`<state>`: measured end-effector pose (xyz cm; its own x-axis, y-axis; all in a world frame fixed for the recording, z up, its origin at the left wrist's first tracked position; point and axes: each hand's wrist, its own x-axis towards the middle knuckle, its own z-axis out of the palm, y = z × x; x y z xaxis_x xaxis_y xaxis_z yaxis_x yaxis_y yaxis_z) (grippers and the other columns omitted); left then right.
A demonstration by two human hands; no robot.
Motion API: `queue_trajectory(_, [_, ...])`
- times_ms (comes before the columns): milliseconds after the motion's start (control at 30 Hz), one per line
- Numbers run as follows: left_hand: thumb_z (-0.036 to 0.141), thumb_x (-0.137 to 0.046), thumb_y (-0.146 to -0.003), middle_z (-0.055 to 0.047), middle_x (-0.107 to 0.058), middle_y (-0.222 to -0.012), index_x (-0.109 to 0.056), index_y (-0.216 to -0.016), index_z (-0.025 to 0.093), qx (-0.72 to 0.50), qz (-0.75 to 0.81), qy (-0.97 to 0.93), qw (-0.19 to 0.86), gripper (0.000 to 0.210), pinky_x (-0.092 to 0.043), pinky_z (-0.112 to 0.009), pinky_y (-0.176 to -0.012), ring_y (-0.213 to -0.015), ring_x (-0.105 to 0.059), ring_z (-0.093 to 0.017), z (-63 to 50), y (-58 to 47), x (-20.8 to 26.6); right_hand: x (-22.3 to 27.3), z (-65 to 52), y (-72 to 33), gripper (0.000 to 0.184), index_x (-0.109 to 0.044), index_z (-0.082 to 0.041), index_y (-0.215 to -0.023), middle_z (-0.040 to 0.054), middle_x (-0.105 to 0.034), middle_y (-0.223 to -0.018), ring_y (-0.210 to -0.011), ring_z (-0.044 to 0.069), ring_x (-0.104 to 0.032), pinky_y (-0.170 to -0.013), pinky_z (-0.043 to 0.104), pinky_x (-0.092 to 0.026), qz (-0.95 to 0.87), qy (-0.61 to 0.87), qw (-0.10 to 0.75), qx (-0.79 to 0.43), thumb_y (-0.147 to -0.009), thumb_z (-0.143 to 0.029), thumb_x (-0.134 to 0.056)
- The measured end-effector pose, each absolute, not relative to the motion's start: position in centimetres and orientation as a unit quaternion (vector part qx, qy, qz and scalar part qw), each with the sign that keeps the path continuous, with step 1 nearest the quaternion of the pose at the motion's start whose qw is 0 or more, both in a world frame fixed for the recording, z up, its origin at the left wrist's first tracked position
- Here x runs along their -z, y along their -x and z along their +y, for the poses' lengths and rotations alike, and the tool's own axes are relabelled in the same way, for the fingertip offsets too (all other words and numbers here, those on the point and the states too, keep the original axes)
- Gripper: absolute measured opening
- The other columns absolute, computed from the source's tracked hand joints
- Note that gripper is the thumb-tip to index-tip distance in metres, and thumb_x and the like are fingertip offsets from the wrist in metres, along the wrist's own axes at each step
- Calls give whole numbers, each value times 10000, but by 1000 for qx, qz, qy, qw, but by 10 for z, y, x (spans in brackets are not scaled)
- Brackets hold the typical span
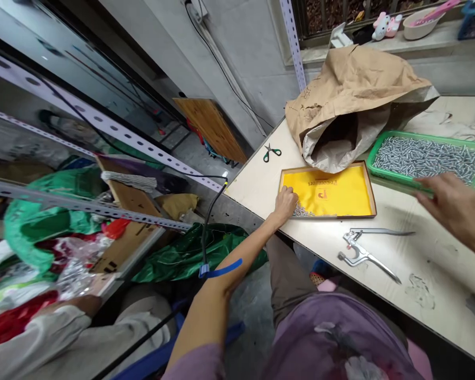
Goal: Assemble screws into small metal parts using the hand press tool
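My left hand (287,201) is at the front left corner of a shallow cardboard tray (374,208) with a yellow sheet (340,184) in it. Its fingers are curled; what they hold, if anything, is hidden. Right beside them lies a small heap of little silvery metal pieces (302,210). Over the front edge of a green plastic basket (374,164) hovers my right hand (457,211), slightly blurred, thumb and fingers apart with nothing visible between them. Many small silvery metal pieces, like screws, (423,155) fill the basket.
Hand pliers (360,250) with spread handles lie in front of the tray. Small scissors (271,153) rest at its left. Behind stands a large open paper sack (360,79). A perforated metal rack (103,121) and another person's sleeve (59,330) are at left.
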<state>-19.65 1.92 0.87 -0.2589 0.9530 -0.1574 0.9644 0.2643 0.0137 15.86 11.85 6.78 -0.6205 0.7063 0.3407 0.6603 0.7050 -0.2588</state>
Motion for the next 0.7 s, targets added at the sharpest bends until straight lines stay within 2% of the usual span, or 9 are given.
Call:
queue_trajectory(100, [93, -460, -915, -145, -616, -956, -701, -847, 113, 66, 774, -625, 79, 251, -461, -327, -815, -1008, -493, -247, 22, 201, -5, -43, 72, -161, 335, -603, -234, -979, 92, -658, -898, -749, 234, -646, -675, 378, -533, -925, 299, 180, -153, -990, -396, -310])
queue_trajectory(167, [100, -477, -912, -145, -630, -948, -702, -855, 114, 54, 773, -628, 70, 232, -466, -333, -828, -1002, -514, -251, 21, 205, -6, -27, 44, -161, 310, -611, -224, -964, 75, -658, -893, -751, 202, -652, -654, 329, -527, -929, 283, 133, -197, -994, -356, -332])
queue_trajectory(300, [130, -556, -881, -114, -678, -919, -717, -864, 147, -85, 775, -622, 67, 163, -480, -344, -840, -962, -575, -245, 13, 195, -10, -3, 8, -158, 250, -605, -217, -966, 58, -621, -894, -737, 176, -625, -602, 281, -475, -929, 306, 38, -204, -989, -319, -378])
queue_trajectory(367, [148, -601, -856, -76, -707, -889, -727, -870, 163, -185, 754, -614, 142, 128, -495, -320, -811, -883, -619, -211, 2, 173, -11, 4, 1, -156, 194, -596, -202, -947, 57, -613, -888, -732, 172, -614, -598, 273, -452, -925, 329, 4, -190, -976, -264, -414])
queue_trajectory(467, [201, -658, -821, -51, -740, -861, -741, -860, 159, -258, 695, -584, 330, 101, -508, -271, -738, -793, -661, -175, -19, 127, -6, 7, -2, -152, 148, -583, -183, -916, 62, -611, -888, -758, 176, -613, -599, 269, -423, -921, 345, -37, -179, -965, -209, -446])
queue_trajectory(567, [227, -699, -779, -51, -751, -812, -747, -803, 139, -233, 678, -535, 447, 103, -486, -231, -656, -727, -663, -160, -34, 89, 3, 7, -2, -150, 116, -578, -176, -917, 66, -610, -895, -776, 181, -610, -598, 271, -393, -921, 344, -47, -176, -959, -188, -470])
queue_trajectory(700, [235, -708, -754, -54, -746, -755, -751, -766, 114, -187, 705, -479, 488, 129, -444, -202, -604, -678, -644, -143, -37, 73, 14, 5, -3, -149, 100, -574, -176, -928, 62, -604, -885, -759, 178, -593, -595, 274, -360, -921, 344, -51, -178, -960, -188, -480])
